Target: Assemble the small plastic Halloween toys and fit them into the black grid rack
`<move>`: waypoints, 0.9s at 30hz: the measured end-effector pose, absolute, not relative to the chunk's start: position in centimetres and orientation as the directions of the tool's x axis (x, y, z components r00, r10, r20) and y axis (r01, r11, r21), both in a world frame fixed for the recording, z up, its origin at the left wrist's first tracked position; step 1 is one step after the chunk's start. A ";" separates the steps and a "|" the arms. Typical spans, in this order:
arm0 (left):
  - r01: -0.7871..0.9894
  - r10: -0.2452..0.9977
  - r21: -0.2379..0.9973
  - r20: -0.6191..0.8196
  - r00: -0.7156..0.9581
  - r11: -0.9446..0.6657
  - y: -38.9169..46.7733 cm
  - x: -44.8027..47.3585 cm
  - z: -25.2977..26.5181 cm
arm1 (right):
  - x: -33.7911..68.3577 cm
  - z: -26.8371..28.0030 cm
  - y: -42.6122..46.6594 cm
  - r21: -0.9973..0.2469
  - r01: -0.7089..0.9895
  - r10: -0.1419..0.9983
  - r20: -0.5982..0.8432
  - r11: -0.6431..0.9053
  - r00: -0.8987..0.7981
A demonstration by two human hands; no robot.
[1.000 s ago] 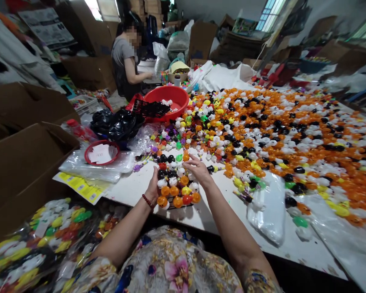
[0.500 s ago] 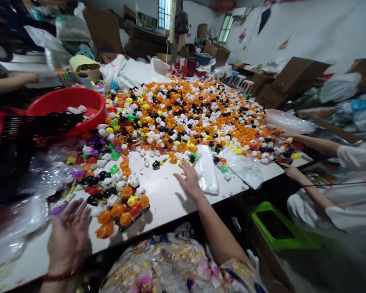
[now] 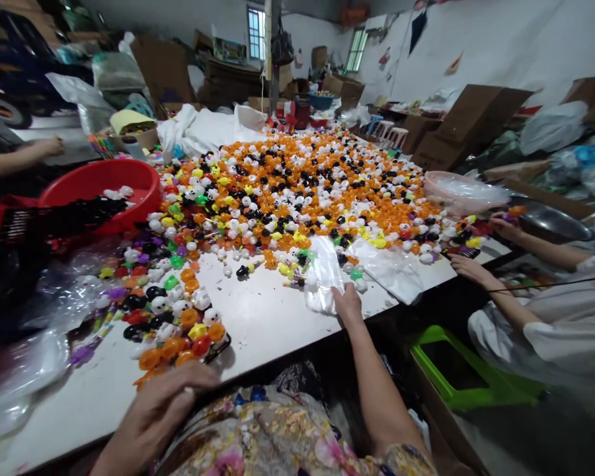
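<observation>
My right hand (image 3: pixel 348 305) is at the near right corner of a stack of clear plastic bags (image 3: pixel 322 274) on the white table, its fingers closed on the edge. My left hand (image 3: pixel 161 406) is at the table's front edge, just before a dark tray (image 3: pixel 222 348) packed with small toy heads. Its fingers are stretched to the right and slightly bent, with nothing visible in them. The toys in the tray include orange pumpkins (image 3: pixel 151 359), white skulls (image 3: pixel 211 317) and black pieces. Another flat plastic bag (image 3: pixel 389 268) lies to the right of the stack.
A large heap of toy heads (image 3: pixel 297 178) covers the table's back. A red basin (image 3: pixel 149 175) stands left, and loose plastic bags (image 3: pixel 34 370) lie at the near left. Another person's hands (image 3: pixel 471 268) work at the right edge, near a pink basin (image 3: pixel 439 188). A green stool (image 3: pixel 456 370) stands below.
My right hand has moved right from the bare table onto the bag stack and closed on its edge. My left hand has moved right, from beside the tray to its front.
</observation>
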State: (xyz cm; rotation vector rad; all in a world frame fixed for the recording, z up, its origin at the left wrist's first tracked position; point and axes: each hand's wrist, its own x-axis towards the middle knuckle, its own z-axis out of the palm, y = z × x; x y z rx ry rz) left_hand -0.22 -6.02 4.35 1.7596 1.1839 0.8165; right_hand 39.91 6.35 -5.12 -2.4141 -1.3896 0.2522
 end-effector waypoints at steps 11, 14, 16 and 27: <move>0.375 0.629 0.926 -0.318 0.709 0.045 -0.7 10.9 -0.3 | 40.1 -1.7 7.0 -0.253 0.906 0.935 0.011 -0.339 0.353; 0.374 0.635 0.926 -0.318 0.704 0.048 0.1 12.8 -1.6 | 40.5 -0.9 7.3 -0.269 0.906 0.939 0.013 -0.328 0.344; 0.360 0.640 0.932 -0.307 0.705 0.050 0.6 14.2 -2.1 | 40.9 -0.3 7.6 -0.299 0.896 0.937 0.019 -0.328 0.349; 0.120 0.712 0.967 -0.247 0.657 0.225 2.2 21.5 -2.2 | 44.4 3.1 11.1 -0.760 0.619 0.858 0.173 -0.196 0.484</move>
